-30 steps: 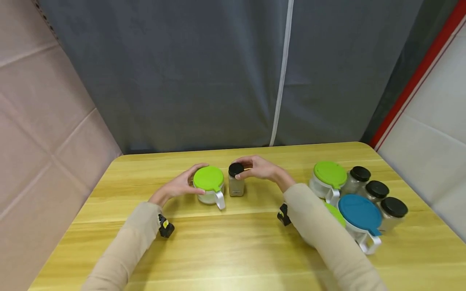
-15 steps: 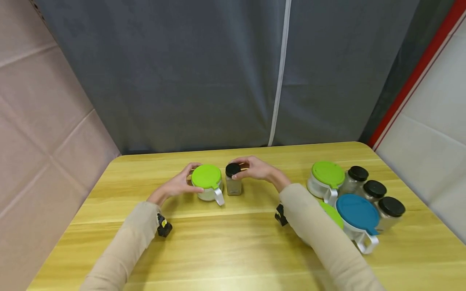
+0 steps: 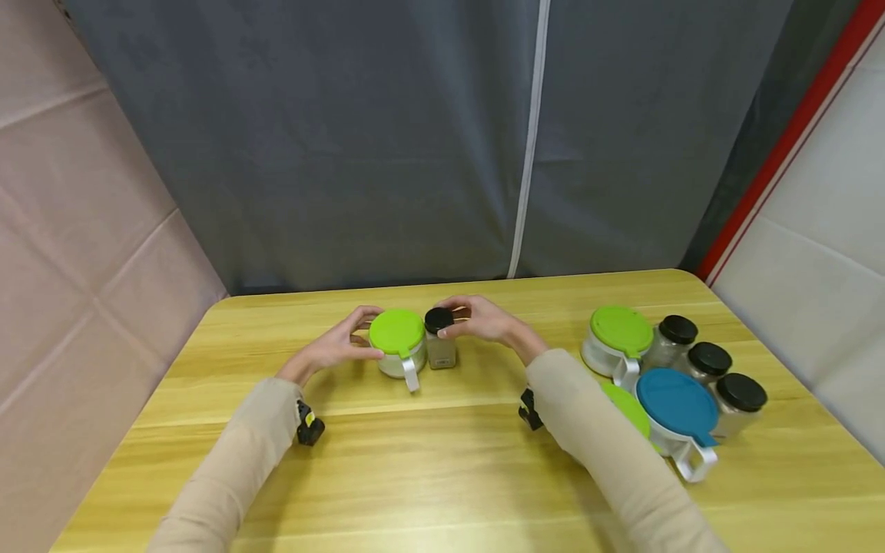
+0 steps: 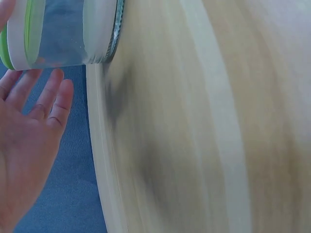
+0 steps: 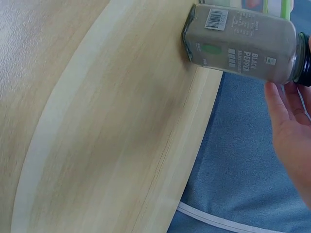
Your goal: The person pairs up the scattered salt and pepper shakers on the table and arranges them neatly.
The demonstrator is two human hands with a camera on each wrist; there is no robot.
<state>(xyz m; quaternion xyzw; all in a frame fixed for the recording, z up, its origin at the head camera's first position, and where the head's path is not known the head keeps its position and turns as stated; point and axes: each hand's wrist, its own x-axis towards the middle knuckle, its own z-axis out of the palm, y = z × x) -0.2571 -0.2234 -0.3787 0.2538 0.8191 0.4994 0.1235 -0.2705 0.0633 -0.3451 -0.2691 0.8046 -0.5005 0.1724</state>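
Observation:
In the head view, a clear glass jar (image 3: 402, 365) with a green lid and white handle stands left of the middle. My left hand (image 3: 339, 343) spreads around its left side, thumb by the front of the lid and fingers behind; the left wrist view shows these fingers (image 4: 51, 97) nearly straight, tips right at the jar's side. Close on its right stands a pepper jar (image 3: 441, 352) with a black cap, labelled black pepper in the right wrist view. My right hand (image 3: 484, 319) holds it near the cap, thumb in front and fingers behind.
At the right of the wooden table (image 3: 429, 461) stand a green-lidded jar (image 3: 621, 330), a blue-lidded jar (image 3: 677, 403) and another green lid (image 3: 628, 407) partly behind my right sleeve. Several black-capped jars, one at the back (image 3: 674, 338), line their right side. A grey curtain (image 3: 346, 153) hangs behind.
The pepper jar has slid left with my right hand, closing the gap to the green-lidded jar. That jar has shifted slightly right, and my left thumb has drawn back a little from its lid.

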